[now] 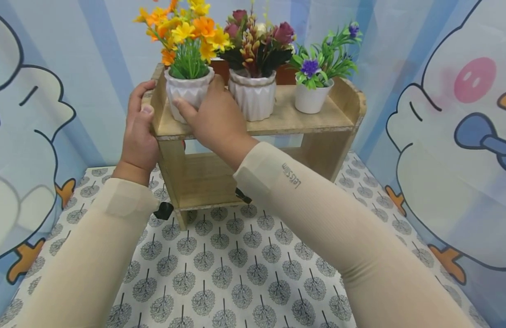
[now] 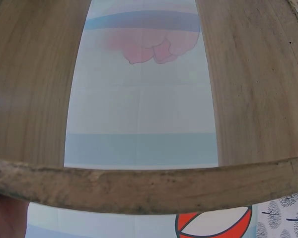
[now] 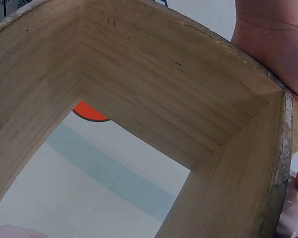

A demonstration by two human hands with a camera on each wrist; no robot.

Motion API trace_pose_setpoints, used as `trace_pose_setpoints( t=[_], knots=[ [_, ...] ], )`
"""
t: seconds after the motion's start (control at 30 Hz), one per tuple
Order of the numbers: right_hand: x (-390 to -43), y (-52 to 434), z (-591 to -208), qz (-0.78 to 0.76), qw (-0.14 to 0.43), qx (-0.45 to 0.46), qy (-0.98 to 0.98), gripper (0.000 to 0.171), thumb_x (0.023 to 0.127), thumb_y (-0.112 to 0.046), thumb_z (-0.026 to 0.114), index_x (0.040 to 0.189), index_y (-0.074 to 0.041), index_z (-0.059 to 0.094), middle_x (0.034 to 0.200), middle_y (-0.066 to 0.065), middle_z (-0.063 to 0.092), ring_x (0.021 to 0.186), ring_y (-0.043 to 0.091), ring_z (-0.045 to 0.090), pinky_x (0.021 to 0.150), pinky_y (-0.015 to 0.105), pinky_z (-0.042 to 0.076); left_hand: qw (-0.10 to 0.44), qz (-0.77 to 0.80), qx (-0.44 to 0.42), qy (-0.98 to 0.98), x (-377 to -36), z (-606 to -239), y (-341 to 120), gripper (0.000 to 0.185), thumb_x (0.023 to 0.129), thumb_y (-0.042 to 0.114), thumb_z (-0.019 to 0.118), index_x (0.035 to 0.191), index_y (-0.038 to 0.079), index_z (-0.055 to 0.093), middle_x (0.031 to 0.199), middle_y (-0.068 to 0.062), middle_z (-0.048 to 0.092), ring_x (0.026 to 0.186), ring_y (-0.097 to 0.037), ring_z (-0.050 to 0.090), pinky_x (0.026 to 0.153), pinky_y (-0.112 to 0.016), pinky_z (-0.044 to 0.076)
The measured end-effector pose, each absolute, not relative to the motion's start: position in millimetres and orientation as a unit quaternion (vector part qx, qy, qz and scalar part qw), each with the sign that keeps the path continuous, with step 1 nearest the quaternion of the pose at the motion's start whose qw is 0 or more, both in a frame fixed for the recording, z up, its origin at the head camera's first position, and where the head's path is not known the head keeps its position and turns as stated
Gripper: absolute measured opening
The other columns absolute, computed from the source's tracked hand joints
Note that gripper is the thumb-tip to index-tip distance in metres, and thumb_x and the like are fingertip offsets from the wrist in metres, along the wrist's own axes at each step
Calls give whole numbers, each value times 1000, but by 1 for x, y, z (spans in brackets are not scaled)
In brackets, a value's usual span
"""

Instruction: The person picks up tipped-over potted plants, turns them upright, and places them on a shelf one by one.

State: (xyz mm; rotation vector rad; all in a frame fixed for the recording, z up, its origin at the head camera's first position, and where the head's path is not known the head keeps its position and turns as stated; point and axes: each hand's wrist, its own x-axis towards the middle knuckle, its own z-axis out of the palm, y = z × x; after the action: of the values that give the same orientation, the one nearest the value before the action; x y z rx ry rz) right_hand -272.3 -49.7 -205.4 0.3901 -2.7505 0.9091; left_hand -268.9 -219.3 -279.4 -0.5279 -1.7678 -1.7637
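Note:
My right hand (image 1: pixel 222 116) grips a white ribbed pot (image 1: pixel 180 98) of yellow and orange artificial flowers (image 1: pixel 187 36), thumb on its front and fingers at its right side. The pot stands at the left end of a wooden shelf's top board (image 1: pixel 286 119). Against the shelf's outer left side panel (image 1: pixel 167 164), my left hand (image 1: pixel 140 130) rests with thumb and fingers spread along it. Right of the held pot stands another white pot (image 1: pixel 253 98) with dark red roses. The right wrist view shows the left hand (image 3: pixel 273 47) at the panel's outer face.
A smaller white pot (image 1: pixel 312 98) with purple flowers stands near the shelf's right end. Below the top board is a compartment with a lower board (image 1: pixel 208 196). The shelf stands on a tree-patterned cloth (image 1: pixel 236 273). Cartoon-printed sheets (image 1: pixel 446 150) hang around it.

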Motion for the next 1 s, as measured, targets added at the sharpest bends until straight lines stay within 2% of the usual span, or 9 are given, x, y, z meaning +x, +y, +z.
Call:
trace_pose_setpoints(
  t=[0.23,1.0],
  knots=[
    [-272,-50,-206,308,108,133,-936,95,98,-68,56,163,-6,23,142,10,61,125,21,64,98,38,54,289,-666,-197,-659,-269,-280,-220,49,104,25,35,151,20,48,114,-10,55,72,-8,58,72,-23,49],
    [-270,-46,-207,322,107,146,-929,94,99,-67,56,163,-8,23,139,10,62,121,21,65,95,38,54,291,-658,-192,-667,-270,-280,-220,50,104,25,36,152,20,47,126,-8,52,74,-9,57,74,-23,47]
  ],
)
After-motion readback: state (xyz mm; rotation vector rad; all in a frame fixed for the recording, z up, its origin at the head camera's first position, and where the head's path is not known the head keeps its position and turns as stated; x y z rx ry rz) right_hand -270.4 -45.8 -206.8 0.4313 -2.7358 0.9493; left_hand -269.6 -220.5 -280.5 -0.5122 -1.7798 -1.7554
